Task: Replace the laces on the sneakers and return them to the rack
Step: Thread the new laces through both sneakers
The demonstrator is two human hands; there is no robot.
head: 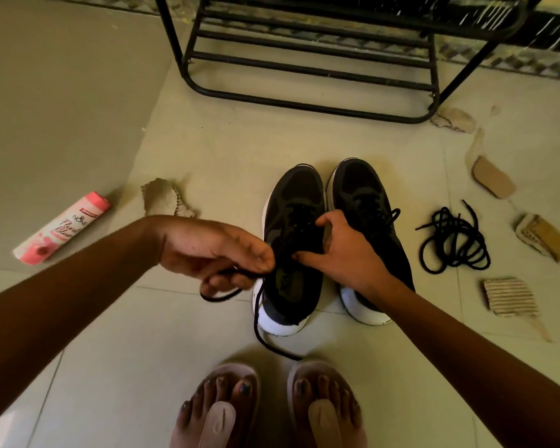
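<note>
Floor (pixel 207 140) tiled. Left hand (pixel 214 253) pinches lace (pixel 258 331); right hand (pixel 346 250) grips sneaker (pixel 291 195). Risk: a hard pull strips the lace from its eyelets.

Left hand (pixel 214 250), right hand (pixel 346 253), fingers curled.

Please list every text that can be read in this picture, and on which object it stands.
"Floral Bloom": script on the pink bottle.
"NON": above it, further letters unclear.
Red band on the bottle: too small to read.
Sneakers, rack: no legible text.
</note>
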